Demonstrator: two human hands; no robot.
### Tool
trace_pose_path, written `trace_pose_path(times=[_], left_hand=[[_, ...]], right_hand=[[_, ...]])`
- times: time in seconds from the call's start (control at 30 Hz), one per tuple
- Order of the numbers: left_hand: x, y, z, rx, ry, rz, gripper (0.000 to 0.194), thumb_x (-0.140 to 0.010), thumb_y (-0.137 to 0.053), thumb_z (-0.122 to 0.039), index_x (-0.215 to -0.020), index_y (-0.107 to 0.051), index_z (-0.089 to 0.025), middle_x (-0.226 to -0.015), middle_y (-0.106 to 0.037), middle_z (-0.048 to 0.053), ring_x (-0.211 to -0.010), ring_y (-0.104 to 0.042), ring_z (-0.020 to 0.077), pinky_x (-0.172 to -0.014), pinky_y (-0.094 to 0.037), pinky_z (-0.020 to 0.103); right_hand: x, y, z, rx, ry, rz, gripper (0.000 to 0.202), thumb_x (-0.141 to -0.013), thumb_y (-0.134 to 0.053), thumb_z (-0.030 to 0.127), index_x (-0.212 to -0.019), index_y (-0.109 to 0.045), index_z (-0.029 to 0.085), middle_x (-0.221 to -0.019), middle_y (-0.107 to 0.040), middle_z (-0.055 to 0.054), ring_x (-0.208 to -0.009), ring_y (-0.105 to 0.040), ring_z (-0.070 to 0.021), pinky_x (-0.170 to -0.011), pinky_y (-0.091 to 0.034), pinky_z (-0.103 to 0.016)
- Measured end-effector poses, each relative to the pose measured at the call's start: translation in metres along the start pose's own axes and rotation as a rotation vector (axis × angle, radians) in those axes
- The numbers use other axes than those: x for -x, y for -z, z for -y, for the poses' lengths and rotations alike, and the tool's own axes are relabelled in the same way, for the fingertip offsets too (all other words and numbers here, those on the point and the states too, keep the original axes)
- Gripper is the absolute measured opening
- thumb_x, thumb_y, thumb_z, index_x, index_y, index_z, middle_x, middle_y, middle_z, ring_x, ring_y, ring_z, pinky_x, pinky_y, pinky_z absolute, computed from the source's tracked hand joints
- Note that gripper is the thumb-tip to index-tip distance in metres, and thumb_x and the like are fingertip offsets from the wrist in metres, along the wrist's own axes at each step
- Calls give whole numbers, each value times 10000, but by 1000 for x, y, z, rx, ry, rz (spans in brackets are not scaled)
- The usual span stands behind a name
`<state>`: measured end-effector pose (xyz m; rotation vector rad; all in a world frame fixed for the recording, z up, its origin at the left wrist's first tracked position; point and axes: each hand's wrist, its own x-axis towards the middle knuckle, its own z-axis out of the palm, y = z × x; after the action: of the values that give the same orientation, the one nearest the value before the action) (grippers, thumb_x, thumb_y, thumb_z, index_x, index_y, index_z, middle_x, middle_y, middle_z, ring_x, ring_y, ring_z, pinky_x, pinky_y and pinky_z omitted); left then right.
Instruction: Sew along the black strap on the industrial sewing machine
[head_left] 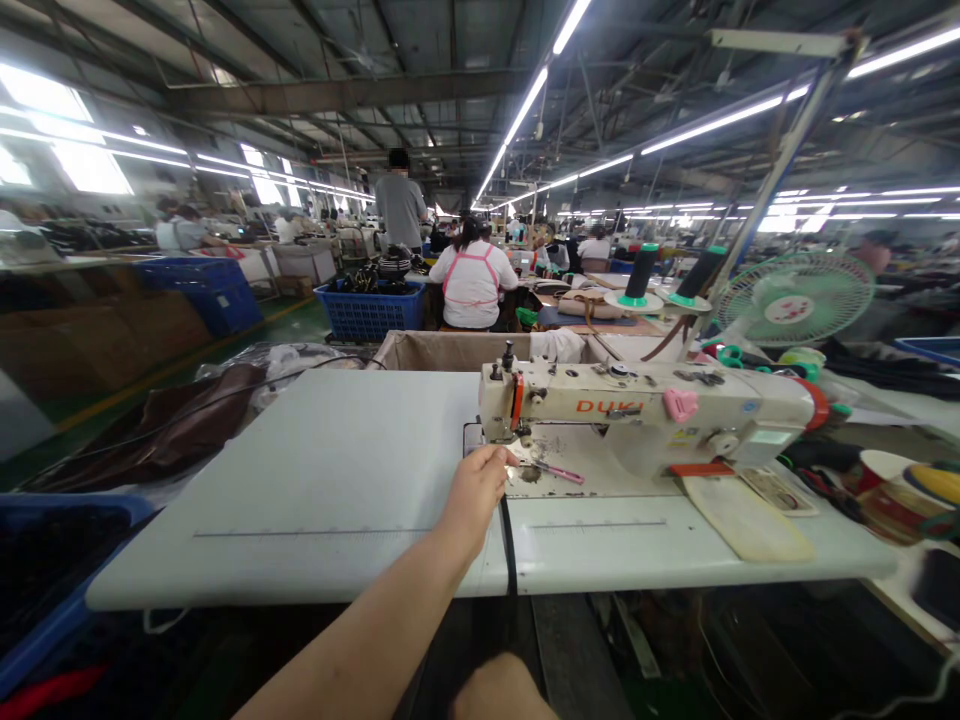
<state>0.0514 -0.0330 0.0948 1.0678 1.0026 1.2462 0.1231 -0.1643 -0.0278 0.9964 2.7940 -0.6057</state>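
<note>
Gripping posture, left hand [476,490]: thumb and fingers closed in a pinch beside the presser area of the sewing machine [570,390]; what lies between the fingertips is hidden. Strap [510,545]: black, emerging beside this hand. Its long axis runs front to back, nearly straight toward the wearer, and its near end drops over the front edge of the table [337,480]. Right hand [502,690]: below that edge, blurred, partly out of view; its grip cannot be told. Pink tool [562,473]: on the machine bed, slim end toward the left fingertips.
</note>
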Motion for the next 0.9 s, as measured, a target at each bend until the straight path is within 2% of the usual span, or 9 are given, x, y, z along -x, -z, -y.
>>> trace_pose_path(times=[0.13,0.23,0.3,0.37,0.5,0.6,0.73,0.9], left_hand=[[-16,15,12,-52,129,32,500,-815,-764,-603,-871,-618,-129,-562,-336,-88,-440,-230,36,-468,-92,218],[-32,25,22,-32,218,15,478,-823,-801,-569,-822,-592,-139,-565,-352,-87,-433,-251,31,-462,-91,200],[-41,28,27,17,275,6,449,-829,-825,-521,-810,-589,-140,-568,-368,-84,-429,-268,30,-454,-102,188],[-48,29,30,60,313,-12,385,-855,-824,-440,-804,-599,-131,-570,-397,-73,-428,-304,33,-444,-125,177],[-59,29,36,92,321,-78,241,-897,-779,-264,-800,-624,-108,-594,-465,-40,-460,-422,44,-444,-195,157],[-65,30,40,99,315,-115,187,-902,-750,-186,-784,-636,-95,-614,-500,-23,-470,-449,41,-446,-226,150],[-69,31,46,102,297,-148,169,-902,-735,-159,-773,-652,-89,-648,-557,4,-461,-431,30,-432,-228,148],[-71,32,51,102,266,-160,175,-893,-749,-179,-769,-662,-91,-657,-574,9,-471,-438,30,-429,-235,143]], right_hand=[[-4,-6,-2,15,-26,27,295,-1017,-685,364,-1241,-669,172,-1200,-705,-87,-1009,-705,-220,-844,-633,-398],[-10,-7,-4,37,-44,66,204,-1015,-687,323,-1125,-718,155,-1044,-755,-61,-898,-736,-193,-789,-639,-362],[-12,-5,-4,59,-53,99,101,-979,-702,237,-1018,-759,163,-918,-788,-58,-832,-768,-220,-724,-637,-347],[-11,0,-3,98,-60,116,90,-927,-701,178,-972,-779,174,-848,-804,-77,-793,-790,-269,-658,-620,-337],[-6,11,0,154,-84,54,169,-904,-654,162,-1035,-760,177,-835,-812,-98,-731,-792,-281,-584,-562,-302],[-3,16,0,103,-124,13,148,-887,-652,156,-1002,-745,169,-843,-810,-106,-725,-791,-284,-584,-538,-302],[-2,17,-2,45,-147,-44,121,-888,-630,138,-947,-729,171,-857,-808,-106,-757,-793,-273,-584,-495,-286],[-1,18,-4,20,-156,-29,160,-897,-622,127,-993,-739,175,-902,-812,-106,-797,-797,-276,-590,-485,-290]])
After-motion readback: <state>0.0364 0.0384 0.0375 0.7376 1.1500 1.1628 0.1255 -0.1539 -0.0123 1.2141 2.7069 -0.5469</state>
